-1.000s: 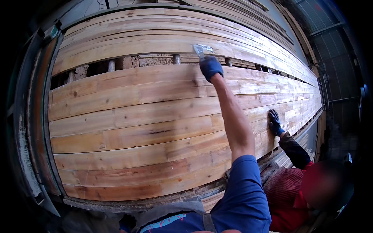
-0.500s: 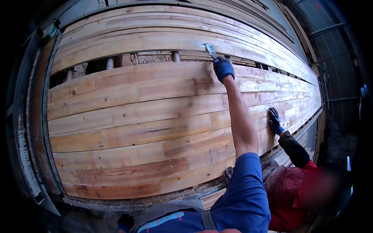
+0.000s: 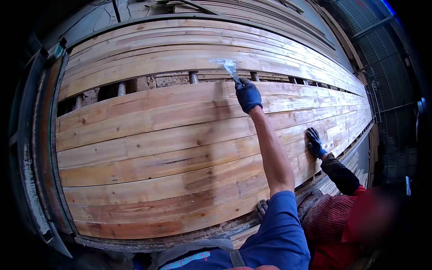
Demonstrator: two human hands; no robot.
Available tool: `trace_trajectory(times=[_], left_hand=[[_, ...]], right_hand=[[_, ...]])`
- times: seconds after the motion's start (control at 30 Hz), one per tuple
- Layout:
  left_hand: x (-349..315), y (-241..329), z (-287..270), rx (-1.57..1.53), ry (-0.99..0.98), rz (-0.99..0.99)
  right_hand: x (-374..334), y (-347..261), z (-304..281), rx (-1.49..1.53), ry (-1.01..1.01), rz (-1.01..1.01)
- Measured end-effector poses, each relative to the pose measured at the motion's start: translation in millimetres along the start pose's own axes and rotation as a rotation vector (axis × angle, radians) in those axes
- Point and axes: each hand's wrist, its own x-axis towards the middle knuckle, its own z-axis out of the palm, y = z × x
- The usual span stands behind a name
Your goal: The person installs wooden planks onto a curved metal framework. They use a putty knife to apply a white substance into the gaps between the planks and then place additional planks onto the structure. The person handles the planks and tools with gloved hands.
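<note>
My right hand (image 3: 249, 96), in a dark blue glove, is closed around the handle of a putty knife (image 3: 231, 67). The blade is pressed to the near edge of the far set of boards (image 3: 157, 57), and whitish paste covers much of it. A pale paste smear (image 3: 217, 60) lies on the wood just left of the blade. Below my outstretched arm spreads the near panel of long planks (image 3: 148, 135). Only a dark bit of my left hand (image 3: 141, 261) seems to show at the bottom edge, its fingers hidden.
At the right, a co-worker in a red sweater (image 3: 326, 216) leans close, one gloved hand (image 3: 315, 142) flat on the near panel. Metal rollers (image 3: 193, 77) show in the gap between the boards. A steel frame (image 3: 40, 148) bounds the left end. Stacked boards (image 3: 270, 24) lie beyond.
My right hand and the putty knife have moved left and a little nearer along the board. The paste smear reaches further left. My left hand has sunk almost out of the picture.
</note>
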Motion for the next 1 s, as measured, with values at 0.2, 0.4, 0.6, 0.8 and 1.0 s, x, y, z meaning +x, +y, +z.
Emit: trace_trajectory(times=[0.2, 0.4, 0.6, 0.8, 1.0], left_hand=[[0, -3, 9, 0.181, 0.168, 0.092], [-1, 7, 17, 0.082, 0.125, 0.007], [0, 19, 21, 0.093, 0.104, 0.004], [-2, 33, 26, 0.112, 0.081, 0.025], [-2, 17, 17, 0.078, 0.073, 0.022]], right_hand=[[-8, 12, -6, -0.037, 0.043, 0.077], [-1, 23, 4, 0.073, -0.054, 0.167], [20, 7, 28, 0.148, -0.028, 0.193], [23, -1, 47, -0.048, 0.035, 0.138], [9, -11, 37, 0.054, 0.085, 0.186]])
